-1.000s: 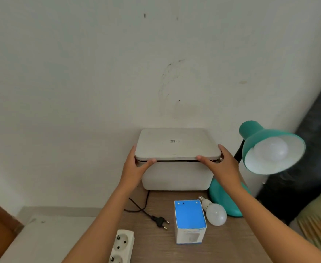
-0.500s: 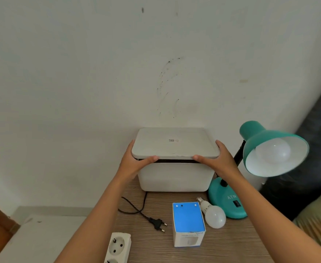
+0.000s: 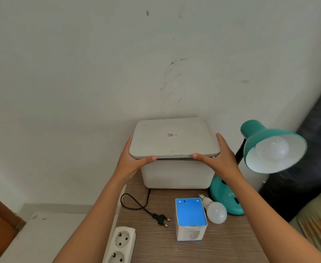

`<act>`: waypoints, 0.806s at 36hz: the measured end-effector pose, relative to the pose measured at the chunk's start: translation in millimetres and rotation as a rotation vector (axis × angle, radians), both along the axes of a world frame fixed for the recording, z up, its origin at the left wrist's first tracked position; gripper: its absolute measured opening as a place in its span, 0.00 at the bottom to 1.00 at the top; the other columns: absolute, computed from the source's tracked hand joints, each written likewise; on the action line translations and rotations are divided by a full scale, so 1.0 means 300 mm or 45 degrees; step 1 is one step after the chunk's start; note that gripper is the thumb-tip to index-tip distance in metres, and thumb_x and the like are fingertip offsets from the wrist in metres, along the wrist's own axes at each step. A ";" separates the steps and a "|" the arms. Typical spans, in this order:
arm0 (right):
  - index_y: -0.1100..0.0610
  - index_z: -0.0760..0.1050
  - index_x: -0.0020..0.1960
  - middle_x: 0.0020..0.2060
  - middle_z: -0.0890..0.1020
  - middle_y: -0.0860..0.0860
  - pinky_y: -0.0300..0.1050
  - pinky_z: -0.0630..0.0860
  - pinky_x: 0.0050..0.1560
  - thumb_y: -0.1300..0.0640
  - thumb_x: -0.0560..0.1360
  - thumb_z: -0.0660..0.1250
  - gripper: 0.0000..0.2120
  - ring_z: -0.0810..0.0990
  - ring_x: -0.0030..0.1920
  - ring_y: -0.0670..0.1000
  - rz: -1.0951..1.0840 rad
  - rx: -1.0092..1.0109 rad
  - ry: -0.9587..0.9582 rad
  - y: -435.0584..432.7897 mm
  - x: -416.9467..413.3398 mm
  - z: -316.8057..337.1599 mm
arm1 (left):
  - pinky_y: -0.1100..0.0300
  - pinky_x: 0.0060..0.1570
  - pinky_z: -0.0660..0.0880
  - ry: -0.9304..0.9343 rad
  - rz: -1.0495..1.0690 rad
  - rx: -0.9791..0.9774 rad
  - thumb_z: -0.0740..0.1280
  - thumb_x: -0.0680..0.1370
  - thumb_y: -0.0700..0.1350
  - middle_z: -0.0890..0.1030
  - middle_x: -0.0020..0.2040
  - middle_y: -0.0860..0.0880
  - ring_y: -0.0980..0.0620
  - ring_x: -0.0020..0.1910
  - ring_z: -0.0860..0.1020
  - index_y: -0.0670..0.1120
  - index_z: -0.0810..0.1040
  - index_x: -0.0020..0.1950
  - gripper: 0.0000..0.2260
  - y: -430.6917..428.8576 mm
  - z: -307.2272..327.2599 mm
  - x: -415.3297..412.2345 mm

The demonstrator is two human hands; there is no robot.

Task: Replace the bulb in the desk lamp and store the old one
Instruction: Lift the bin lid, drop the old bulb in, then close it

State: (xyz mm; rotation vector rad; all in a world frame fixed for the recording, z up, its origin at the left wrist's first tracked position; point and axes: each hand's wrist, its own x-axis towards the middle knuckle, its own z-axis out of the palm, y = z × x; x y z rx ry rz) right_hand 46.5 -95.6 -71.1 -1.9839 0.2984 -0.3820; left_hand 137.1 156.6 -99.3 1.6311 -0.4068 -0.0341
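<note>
A white storage box [image 3: 176, 175] stands at the back of the wooden desk [image 3: 218, 247] against the wall. Its flat lid [image 3: 173, 138] is tilted, front edge raised slightly off the box. My left hand [image 3: 135, 162] grips the lid's left front corner and my right hand [image 3: 218, 158] grips its right front corner. A teal desk lamp [image 3: 266, 147] stands to the right with a white bulb [image 3: 272, 149] in its shade. A loose white bulb [image 3: 214, 210] lies on the desk beside a blue and white bulb carton [image 3: 191, 219].
A black plug and cord [image 3: 160, 219] lie on the desk left of the carton. A white power strip [image 3: 120, 243] rests at the desk's left front edge. A dark object and fabric fill the right side. A lower white surface lies to the left.
Both hands have kept hold of the lid and its front edge has lifted a little more off the box. The view has shifted slightly.
</note>
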 end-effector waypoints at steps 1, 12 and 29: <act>0.53 0.50 0.76 0.74 0.60 0.51 0.48 0.60 0.73 0.45 0.60 0.78 0.54 0.60 0.73 0.51 0.006 -0.001 -0.009 0.010 -0.013 0.009 | 0.57 0.58 0.75 -0.009 0.007 0.007 0.80 0.58 0.51 0.77 0.62 0.49 0.55 0.61 0.76 0.50 0.70 0.67 0.40 0.010 0.005 -0.012; 0.57 0.59 0.72 0.64 0.69 0.49 0.32 0.60 0.57 0.55 0.65 0.77 0.42 0.62 0.58 0.40 0.044 -0.046 -0.143 0.122 -0.284 0.073 | 0.66 0.50 0.77 -0.072 0.013 0.009 0.80 0.58 0.48 0.77 0.61 0.50 0.60 0.58 0.77 0.48 0.69 0.67 0.40 0.111 0.090 -0.271; 0.48 0.66 0.64 0.59 0.75 0.47 0.51 0.77 0.56 0.36 0.54 0.77 0.43 0.74 0.59 0.47 0.003 -0.189 -0.044 0.153 -0.884 -0.166 | 0.62 0.53 0.75 0.002 0.042 0.205 0.81 0.58 0.53 0.75 0.59 0.59 0.61 0.58 0.74 0.55 0.67 0.66 0.40 0.190 -0.124 -0.903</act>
